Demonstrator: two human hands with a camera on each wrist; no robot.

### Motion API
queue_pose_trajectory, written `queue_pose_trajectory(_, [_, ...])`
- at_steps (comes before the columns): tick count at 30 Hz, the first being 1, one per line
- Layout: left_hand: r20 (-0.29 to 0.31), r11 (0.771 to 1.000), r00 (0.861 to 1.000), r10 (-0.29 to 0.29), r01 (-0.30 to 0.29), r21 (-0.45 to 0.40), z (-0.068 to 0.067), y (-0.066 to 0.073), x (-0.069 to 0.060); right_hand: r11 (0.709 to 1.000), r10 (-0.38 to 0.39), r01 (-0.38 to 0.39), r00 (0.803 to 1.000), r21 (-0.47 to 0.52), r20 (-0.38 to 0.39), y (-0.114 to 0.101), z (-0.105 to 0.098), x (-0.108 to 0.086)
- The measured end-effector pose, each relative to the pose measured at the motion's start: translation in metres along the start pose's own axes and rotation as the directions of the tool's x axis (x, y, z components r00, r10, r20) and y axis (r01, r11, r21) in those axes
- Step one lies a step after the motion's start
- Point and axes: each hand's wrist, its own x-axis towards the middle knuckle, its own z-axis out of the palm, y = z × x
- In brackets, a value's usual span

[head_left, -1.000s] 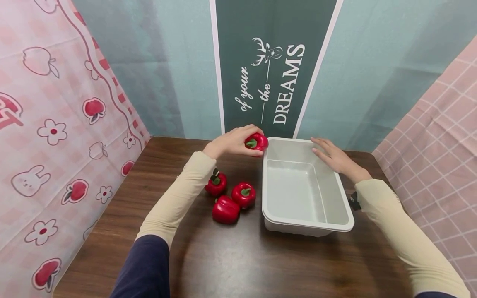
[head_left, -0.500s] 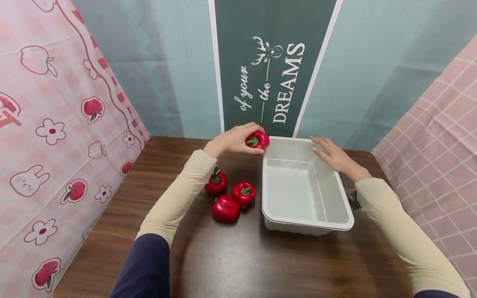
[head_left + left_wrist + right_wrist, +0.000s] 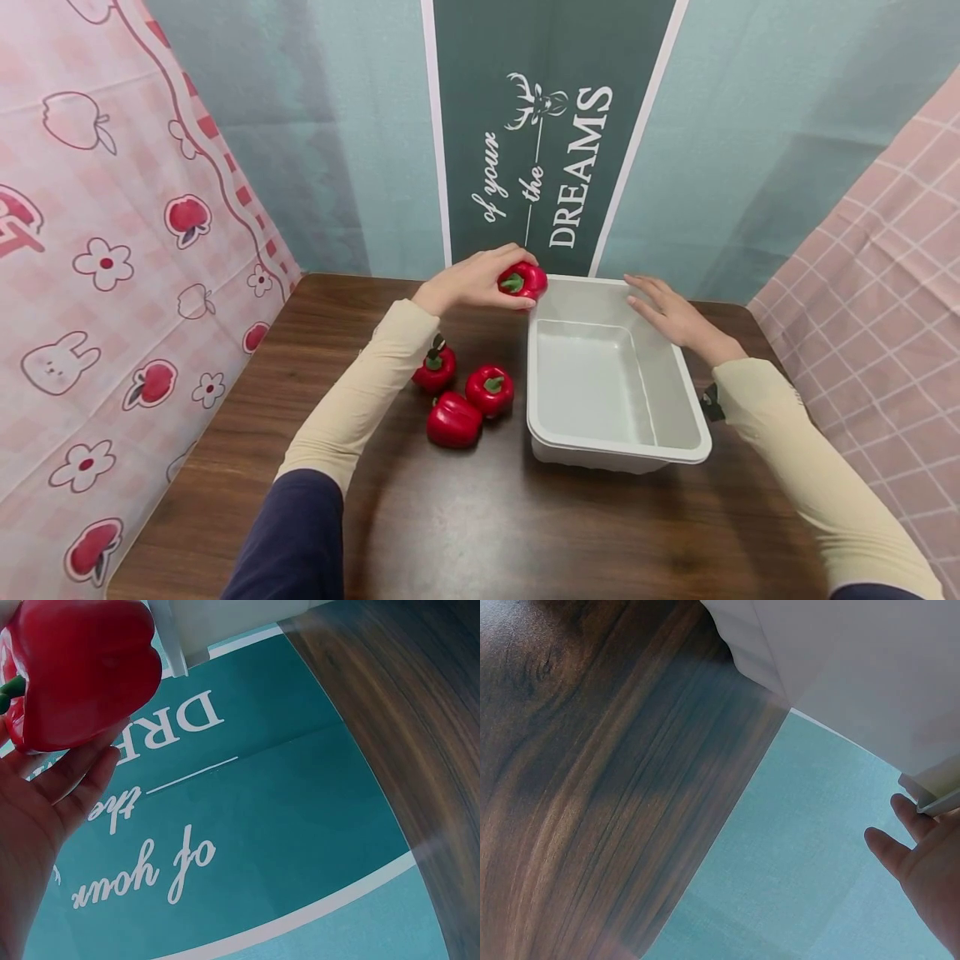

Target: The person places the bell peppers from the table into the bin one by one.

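Note:
My left hand grips a red bell pepper with a green stem, fingers over its top and thumb beneath. This pepper is at the far left corner of a light grey plastic bin. In the left wrist view, the pepper hangs close to the bin's edge, with fingertips along its underside. My right hand rests at the bin's right rim near the far corner, fingers fairly straight. The right wrist view shows two fingertips just outside the rim.
Left of the bin, on the dark wooden table, lie a pepper on its side, an upright pepper and a third pepper partly behind the left wrist. Fabric curtains stand around the table's back and sides.
My left hand has shifted slightly to the right with the bell pepper, nearer the bin's far left corner. The right hand and the bin look unmoved.

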Motion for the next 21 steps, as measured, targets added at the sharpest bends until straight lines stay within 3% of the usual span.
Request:
queue_pose_trajectory(11, [0.008,1.000,1.000,0.027,-0.027,-0.011,-0.0006,0.0028,0.0024,1.000,-0.007,0.007,1.000,0.001,-0.005,0.0009,0.0006,0.0002])
queue_pose_trajectory(21, [0.021,1.000,1.000,0.013,-0.013,-0.021,0.0011,0.0073,0.0070,1.000,-0.007,0.007,1.000,0.005,-0.008,0.0005,0.0006,-0.0004])
